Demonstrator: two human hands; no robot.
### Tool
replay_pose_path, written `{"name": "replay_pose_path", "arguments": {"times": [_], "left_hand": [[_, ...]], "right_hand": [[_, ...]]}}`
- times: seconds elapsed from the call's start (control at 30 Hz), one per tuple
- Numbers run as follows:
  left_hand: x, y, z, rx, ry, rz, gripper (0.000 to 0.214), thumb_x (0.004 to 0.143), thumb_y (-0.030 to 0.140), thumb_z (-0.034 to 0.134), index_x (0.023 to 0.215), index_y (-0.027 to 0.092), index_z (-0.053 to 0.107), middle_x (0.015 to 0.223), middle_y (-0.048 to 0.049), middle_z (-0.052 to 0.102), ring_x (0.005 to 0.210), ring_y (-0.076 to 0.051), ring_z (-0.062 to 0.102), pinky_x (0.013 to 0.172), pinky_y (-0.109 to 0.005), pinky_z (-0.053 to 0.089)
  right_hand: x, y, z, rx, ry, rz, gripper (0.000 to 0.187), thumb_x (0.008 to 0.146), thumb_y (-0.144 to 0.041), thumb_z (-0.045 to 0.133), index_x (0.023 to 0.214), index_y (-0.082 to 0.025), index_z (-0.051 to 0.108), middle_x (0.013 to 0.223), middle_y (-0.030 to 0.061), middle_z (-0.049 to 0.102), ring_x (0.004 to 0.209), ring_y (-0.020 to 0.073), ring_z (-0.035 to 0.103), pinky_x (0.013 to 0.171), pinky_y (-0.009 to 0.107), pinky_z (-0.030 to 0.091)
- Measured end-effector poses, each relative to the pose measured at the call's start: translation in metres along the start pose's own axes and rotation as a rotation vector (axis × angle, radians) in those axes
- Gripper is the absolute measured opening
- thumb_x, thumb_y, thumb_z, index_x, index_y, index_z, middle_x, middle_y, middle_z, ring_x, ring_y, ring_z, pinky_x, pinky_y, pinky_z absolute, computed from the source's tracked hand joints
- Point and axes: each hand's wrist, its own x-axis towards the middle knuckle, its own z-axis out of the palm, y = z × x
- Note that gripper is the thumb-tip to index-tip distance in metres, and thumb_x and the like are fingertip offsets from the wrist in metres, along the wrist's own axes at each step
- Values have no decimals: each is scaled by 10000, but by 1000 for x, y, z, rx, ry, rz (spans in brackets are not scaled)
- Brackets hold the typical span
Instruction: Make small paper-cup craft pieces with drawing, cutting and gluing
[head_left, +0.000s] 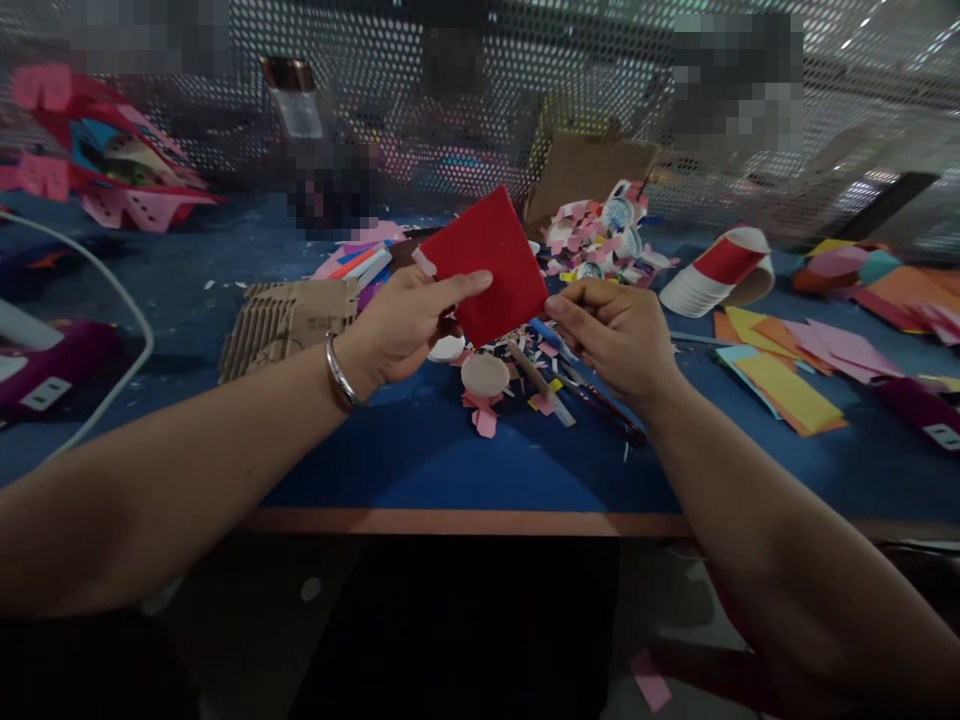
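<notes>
A flat red square of paper or card [495, 260] is held up above the table, tilted so one corner points upward. My left hand [409, 320] grips its left side, with the thumb lying across the face and the fingers behind. At the lower right corner, my right hand [611, 335] pinches the edge between thumb and fingertips. Below the red square lie a round beige disc [484, 375], pink paper scraps [485, 420] and many small cuttings. A pair of dark-handled scissors [611, 410] seems to lie under my right hand, partly hidden.
Corrugated cardboard [289, 320] lies left of centre. A red and white paper cup [716, 270] rests on its side at right, near coloured paper sheets [795, 385]. Pink decorated pieces [600, 230] are heaped behind. A white cable [142, 300] curves at left. A perforated screen [465, 110] stands behind.
</notes>
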Motion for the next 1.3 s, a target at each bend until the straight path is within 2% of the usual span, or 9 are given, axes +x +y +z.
{"name": "replay_pose_path", "arguments": {"times": [0.2, 0.37, 0.53, 0.67, 0.77, 0.9, 1.1, 1.2, 1.3], "left_hand": [[9, 2, -12, 136, 191, 3, 122, 984, 326, 806, 946, 222, 754, 913, -80, 813, 1061, -319, 768, 822, -403, 610], [9, 11, -17, 129, 200, 44, 116, 953, 278, 851, 963, 229, 747, 1037, -66, 849, 1276, -344, 702, 1046, -482, 626], [9, 16, -15, 112, 228, 59, 49, 988, 147, 748, 1012, 189, 754, 1082, -68, 838, 1131, -292, 769, 861, -386, 658], [6, 14, -14, 114, 206, 3, 107, 983, 93, 716, 976, 198, 738, 1014, -55, 831, 1007, -255, 784, 651, -291, 593], [2, 11, -11, 75, 143, -39, 148, 953, 55, 748, 999, 196, 744, 1016, -54, 839, 901, -221, 782, 595, -267, 564], [-2, 8, -8, 56, 119, -77, 110, 953, 66, 743, 1013, 158, 745, 1022, -74, 843, 811, -205, 778, 563, -271, 570], [-3, 7, -8, -13, 92, -128, 62, 953, 131, 766, 1003, 168, 762, 999, -67, 839, 766, -188, 769, 518, -248, 559], [-4, 8, -5, -15, 133, -194, 72, 974, 109, 748, 919, 155, 747, 883, -46, 803, 684, -160, 732, 509, -244, 544], [-6, 9, -1, -15, 140, -251, 148, 996, 110, 729, 851, 141, 727, 788, -49, 768, 623, -155, 692, 521, -261, 536]], "right_hand": [[3, 11, -12, -207, 25, 8, 342, 973, -502, 769, 785, -230, 681, 627, -19, 536, 556, 129, 421, 551, 314, 295], [9, 14, -28, -589, -62, 87, 243, 971, -355, 722, 775, -219, 674, 614, -11, 554, 571, 146, 455, 588, 335, 316], [7, 5, -41, -791, -270, 219, 216, 967, -366, 710, 809, -218, 711, 690, 19, 657, 635, 176, 563, 633, 342, 367], [-15, -6, -48, -809, -366, 280, 252, 987, -456, 687, 880, -231, 722, 759, 33, 723, 673, 192, 635, 655, 336, 418], [-34, -11, -51, -791, -466, 392, 297, 984, -523, 677, 900, -238, 691, 749, 30, 733, 649, 194, 656, 640, 330, 423], [-44, -10, -52, -799, -501, 410, 245, 956, -478, 665, 906, -238, 683, 762, 32, 730, 640, 190, 647, 633, 325, 414], [-40, -12, -56, -693, -366, 289, 248, 937, -454, 633, 830, -235, 671, 688, 18, 646, 616, 181, 562, 631, 339, 385], [-35, -21, -54, -486, -229, 251, 323, 944, -519, 689, 806, -228, 660, 674, -3, 587, 602, 155, 502, 604, 325, 372], [-25, -28, -45, -231, -102, 264, 342, 942, -518, 770, 814, -219, 663, 709, 1, 634, 635, 146, 565, 626, 311, 443]]}}
